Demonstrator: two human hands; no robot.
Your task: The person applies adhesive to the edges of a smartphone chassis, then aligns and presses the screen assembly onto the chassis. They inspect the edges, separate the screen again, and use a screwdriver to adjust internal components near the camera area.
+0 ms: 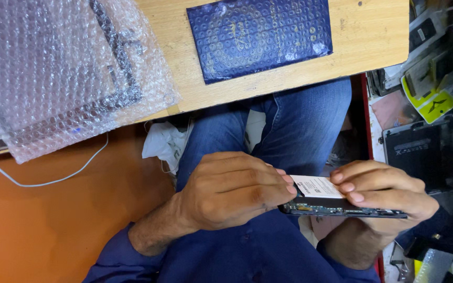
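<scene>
Over my lap I hold an opened phone (342, 209), a thin dark slab seen edge-on with its circuit parts showing. A flat battery with a white label (316, 187) lies in it. My left hand (232, 191) grips the phone's left end, its fingertips pressed at the battery's left edge. My right hand (381, 191) holds the right end, fingers curled over the battery's right edge. My legs in blue jeans (294, 120) are beneath.
A wooden table (373, 36) lies ahead with a dark blue bubble mailer (260, 34) on it. A clear bubble-wrap sheet (64, 68) covers a device at the left, with a white cable (53, 181) hanging. Dark phone parts and packets (420, 152) crowd the right.
</scene>
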